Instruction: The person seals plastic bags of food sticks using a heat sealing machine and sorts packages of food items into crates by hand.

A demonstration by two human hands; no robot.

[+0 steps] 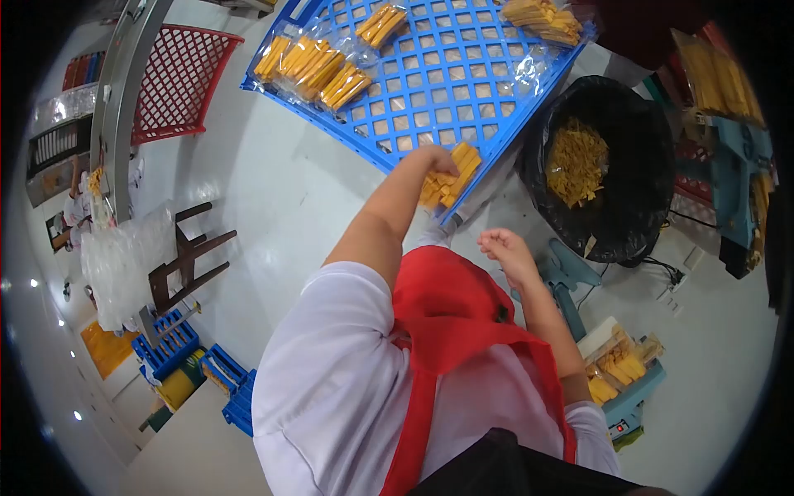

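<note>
My left hand [437,160] reaches to the near corner of a blue plastic crate [364,149]. Its curled fingers are on a bag of yellow-orange sticks [459,169] lying there; the fingertips are partly hidden. Closer to my body, my right hand [503,246] hovers in front of the red apron [447,289] with its fingers curled in, and nothing shows in it. Several clear bags of the same sticks [310,66] lie in the crate's far left part. Another bag [542,21] rests at its far right corner, above a shiny piece of clear plastic [529,70].
A bin lined with black plastic [645,149] stands right of the crate, with yellow scraps [576,161] inside. Beside me on the right is a teal machine [633,393] holding sticks. At left are a red crate [178,83], a dark stool [190,256] and blue crates [169,343].
</note>
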